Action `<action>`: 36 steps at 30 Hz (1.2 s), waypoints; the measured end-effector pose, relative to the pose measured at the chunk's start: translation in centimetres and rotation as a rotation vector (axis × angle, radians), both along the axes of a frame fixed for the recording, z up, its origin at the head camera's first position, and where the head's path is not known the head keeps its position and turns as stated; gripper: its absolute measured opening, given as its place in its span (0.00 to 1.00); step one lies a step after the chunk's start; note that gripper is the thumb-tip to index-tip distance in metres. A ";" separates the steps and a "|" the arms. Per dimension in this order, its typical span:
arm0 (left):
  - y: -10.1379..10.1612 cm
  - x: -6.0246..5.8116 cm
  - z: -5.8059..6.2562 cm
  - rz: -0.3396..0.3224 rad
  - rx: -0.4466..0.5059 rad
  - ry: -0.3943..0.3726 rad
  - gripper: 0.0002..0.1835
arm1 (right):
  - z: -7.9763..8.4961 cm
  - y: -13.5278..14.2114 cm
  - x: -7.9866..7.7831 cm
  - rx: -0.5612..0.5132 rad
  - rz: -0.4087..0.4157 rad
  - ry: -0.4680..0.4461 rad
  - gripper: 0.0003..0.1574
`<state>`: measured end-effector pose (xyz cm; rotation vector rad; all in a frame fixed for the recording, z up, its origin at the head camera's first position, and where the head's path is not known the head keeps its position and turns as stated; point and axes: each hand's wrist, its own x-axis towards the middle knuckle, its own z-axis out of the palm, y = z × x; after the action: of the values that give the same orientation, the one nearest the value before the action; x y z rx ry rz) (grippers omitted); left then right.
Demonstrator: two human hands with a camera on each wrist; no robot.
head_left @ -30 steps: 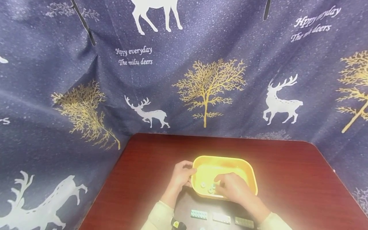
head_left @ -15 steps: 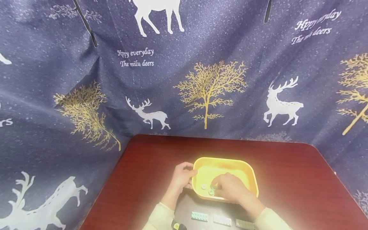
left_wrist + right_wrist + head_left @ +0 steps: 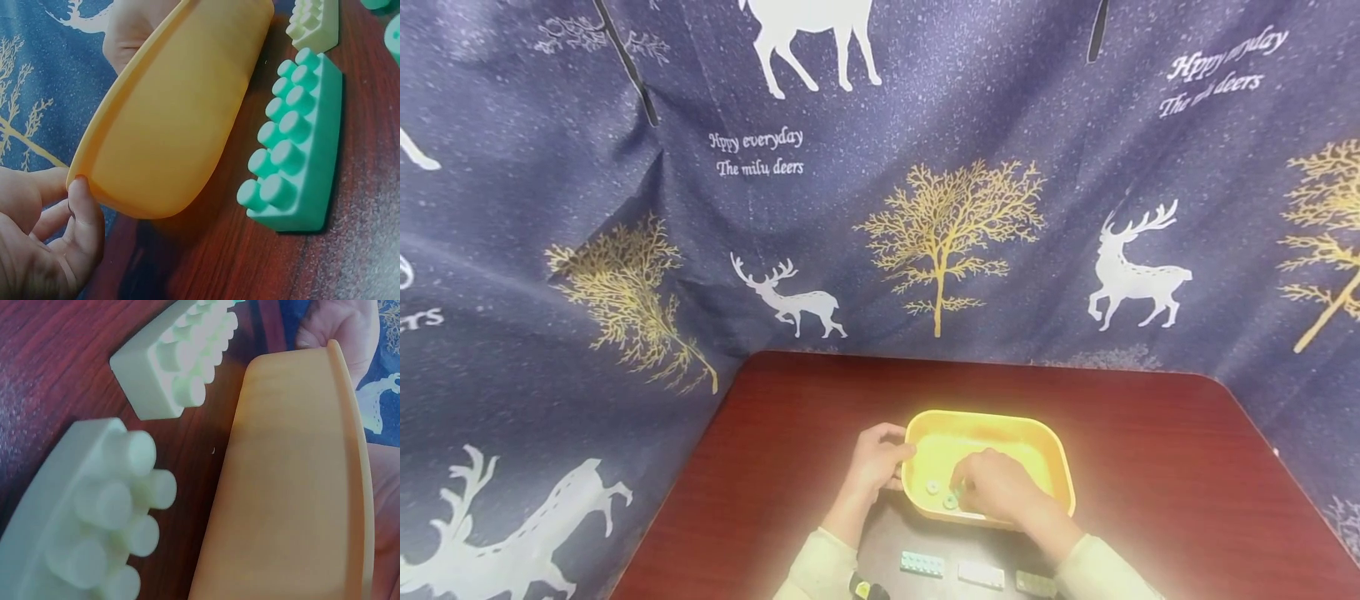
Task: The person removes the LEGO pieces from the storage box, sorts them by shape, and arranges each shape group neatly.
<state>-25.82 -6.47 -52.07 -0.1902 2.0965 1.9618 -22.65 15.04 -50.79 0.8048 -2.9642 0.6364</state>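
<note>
My left hand (image 3: 874, 462) grips the left end of a yellow plastic bin (image 3: 1063, 471), thumb on the rim and fingers bent beneath it in the left wrist view. My right hand (image 3: 1000, 487) reaches inside over the near wall, fingers bent down at a small teal piece (image 3: 958, 492); whether they pinch it I cannot tell. Left of these fingertips lie a whitish round piece (image 3: 932, 487) and a teal round piece (image 3: 951, 502) on the bin's floor. In the right wrist view the bin's wall (image 3: 287, 456) hides my right fingers.
In front of the bin, a teal studded building brick (image 3: 312, 162), a pale brick (image 3: 169, 362) and another pale green brick (image 3: 56, 512) stand in a row on the dark red table (image 3: 1150, 450). A deer-print cloth (image 3: 880, 250) hangs behind and at the sides.
The right hand has shifted slightly left inside the bin, its fingertips lower among the small pieces. The left hand keeps its grip on the bin; the whole head view has drifted slightly.
</note>
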 end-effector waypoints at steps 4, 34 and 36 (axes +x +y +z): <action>0.1 0.0 0.0 0.005 -0.004 0.000 0.23 | -0.6 0.3 -0.3 -0.002 -0.015 0.008 0.12; 0.1 -0.2 0.1 -0.019 -0.005 0.032 0.22 | 2.7 2.4 3.8 -0.175 -0.167 0.054 0.13; 0.1 -0.2 0.1 -0.020 -0.002 0.032 0.21 | 2.8 2.4 4.4 -0.177 -0.173 0.042 0.13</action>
<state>-26.05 -6.40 -51.96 -0.1385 2.1126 1.9641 -18.20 17.46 -47.96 0.5351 -2.8462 0.8439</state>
